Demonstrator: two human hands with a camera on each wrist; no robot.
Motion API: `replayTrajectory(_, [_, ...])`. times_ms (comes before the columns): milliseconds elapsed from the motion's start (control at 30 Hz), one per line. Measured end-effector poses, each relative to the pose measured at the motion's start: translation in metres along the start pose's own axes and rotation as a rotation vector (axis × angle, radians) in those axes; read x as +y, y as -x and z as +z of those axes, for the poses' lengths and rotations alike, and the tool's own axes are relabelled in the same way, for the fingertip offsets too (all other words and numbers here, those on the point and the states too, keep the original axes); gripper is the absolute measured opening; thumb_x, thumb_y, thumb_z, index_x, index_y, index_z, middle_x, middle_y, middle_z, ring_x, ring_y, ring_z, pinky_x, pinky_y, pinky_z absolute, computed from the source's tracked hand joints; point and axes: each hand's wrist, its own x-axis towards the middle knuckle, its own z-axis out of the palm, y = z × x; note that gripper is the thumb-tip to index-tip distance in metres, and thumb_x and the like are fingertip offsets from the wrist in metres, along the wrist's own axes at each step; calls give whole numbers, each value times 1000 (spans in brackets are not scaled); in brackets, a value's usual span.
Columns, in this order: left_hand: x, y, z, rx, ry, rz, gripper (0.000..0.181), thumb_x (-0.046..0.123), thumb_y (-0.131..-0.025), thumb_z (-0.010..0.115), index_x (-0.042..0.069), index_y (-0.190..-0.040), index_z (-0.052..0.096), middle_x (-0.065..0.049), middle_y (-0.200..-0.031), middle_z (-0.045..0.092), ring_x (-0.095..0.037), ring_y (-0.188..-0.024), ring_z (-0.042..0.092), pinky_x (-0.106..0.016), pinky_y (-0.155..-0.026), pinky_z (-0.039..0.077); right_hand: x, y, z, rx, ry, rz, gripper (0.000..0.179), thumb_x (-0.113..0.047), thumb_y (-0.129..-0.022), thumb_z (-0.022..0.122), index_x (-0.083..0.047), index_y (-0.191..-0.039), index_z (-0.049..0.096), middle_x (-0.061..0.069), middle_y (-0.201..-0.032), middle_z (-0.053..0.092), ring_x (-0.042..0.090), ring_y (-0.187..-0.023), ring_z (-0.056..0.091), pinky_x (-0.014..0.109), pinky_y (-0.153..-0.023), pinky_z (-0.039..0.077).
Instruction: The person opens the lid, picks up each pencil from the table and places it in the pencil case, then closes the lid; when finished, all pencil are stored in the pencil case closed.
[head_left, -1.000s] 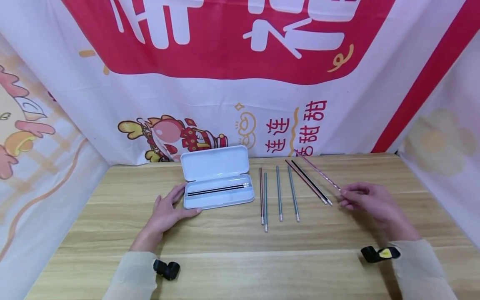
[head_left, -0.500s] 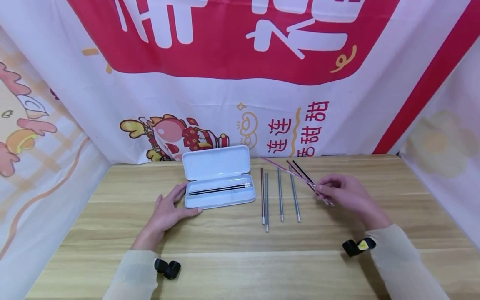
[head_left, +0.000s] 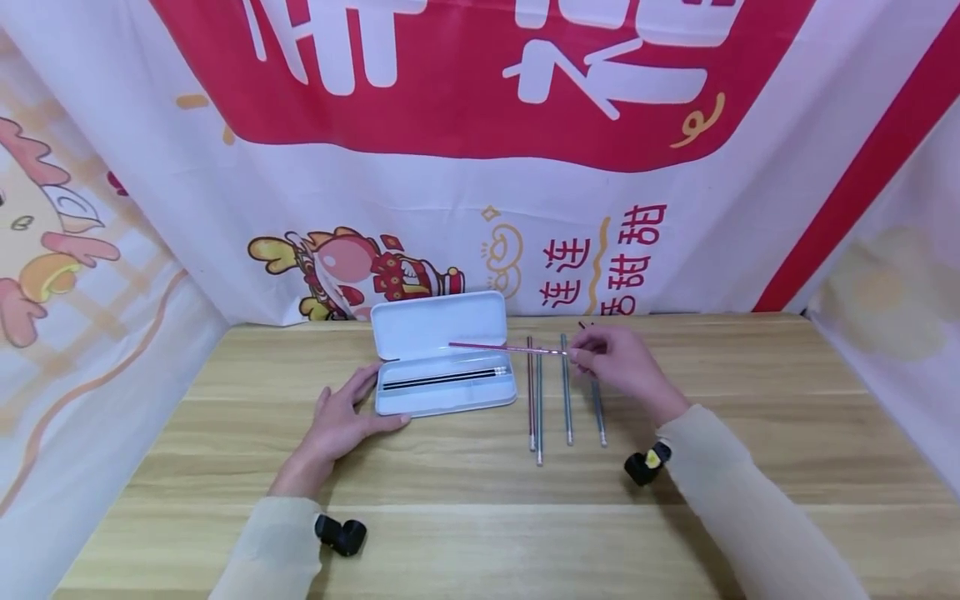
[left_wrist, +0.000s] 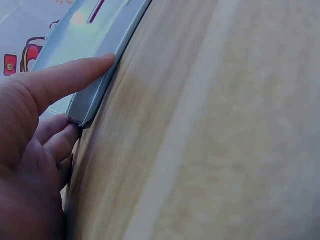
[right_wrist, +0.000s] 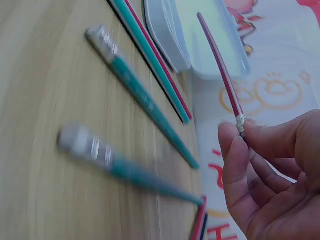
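My right hand (head_left: 611,358) pinches a dark red pencil (head_left: 495,347) by its eraser end between thumb and fingertips. In the right wrist view the pencil (right_wrist: 222,72) points away from the hand, its far end in front of the pale blue case. That pencil case (head_left: 450,402) lies open on the table with its lid (head_left: 438,325) raised against the cloth. Two black pencils (head_left: 442,379) lie inside. My left hand (head_left: 341,423) holds the case at its left end. In the left wrist view its thumb (left_wrist: 75,75) lies along the front edge, and the other fingers touch the end.
On the wooden table (head_left: 480,542), right of the case, lie a red pencil (head_left: 532,400) and teal pencils (head_left: 567,400), erasers toward me. More pencils are mostly hidden behind my right hand. A printed cloth (head_left: 450,192) hangs behind the table.
My right hand has carried the red pencil leftward from the right side of the table, over the other pencils, toward the case. My left hand has stayed on the case.
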Motion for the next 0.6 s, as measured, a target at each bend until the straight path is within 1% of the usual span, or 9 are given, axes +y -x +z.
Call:
replayTrajectory(100, [3, -1, 2, -7, 0, -3, 110, 48, -83, 93, 28, -171, 30, -7, -178, 30, -39, -170, -2, -61, -134, -21, -5, -7, 11, -1, 1, -8, 17, -16, -105, 70, -9, -120, 74, 15, -108, 75, 29, -97, 74, 40, -86, 67])
replayTrajectory(233, [3, 0, 2, -4, 5, -4, 110, 47, -82, 93, 29, -171, 31, -5, -177, 31, -36, -171, -2, -61, -134, -22, -10, -16, 32, -14, -11, -45, 14, -14, -104, 71, -8, -115, 76, 14, -104, 76, 27, -92, 75, 40, -82, 67])
replayTrajectory(400, [3, 0, 2, -2, 12, -5, 110, 47, -82, 93, 30, -171, 31, -4, -177, 32, -35, -171, -3, -60, -134, -23, -18, -25, 52, -22, -23, -78, 11, -11, -102, 73, -6, -110, 78, 15, -97, 77, 23, -85, 75, 35, -76, 66])
replayTrajectory(500, [2, 0, 2, 0, 16, -9, 110, 47, -82, 93, 30, -171, 31, -4, -178, 31, -36, -171, -3, -60, -134, -23, -23, -29, 60, -18, 13, -85, 9, -12, -101, 74, -8, -108, 79, 13, -97, 77, 22, -83, 74, 31, -73, 64])
replayTrajectory(600, [2, 0, 2, 3, 12, -11, 110, 47, -82, 93, 30, -171, 30, -4, -178, 31, -36, -171, -3, -60, -134, -23, -28, -34, 66, -8, 75, -82, 9, -15, -100, 76, -13, -107, 80, 8, -102, 78, 20, -89, 71, 30, -77, 62])
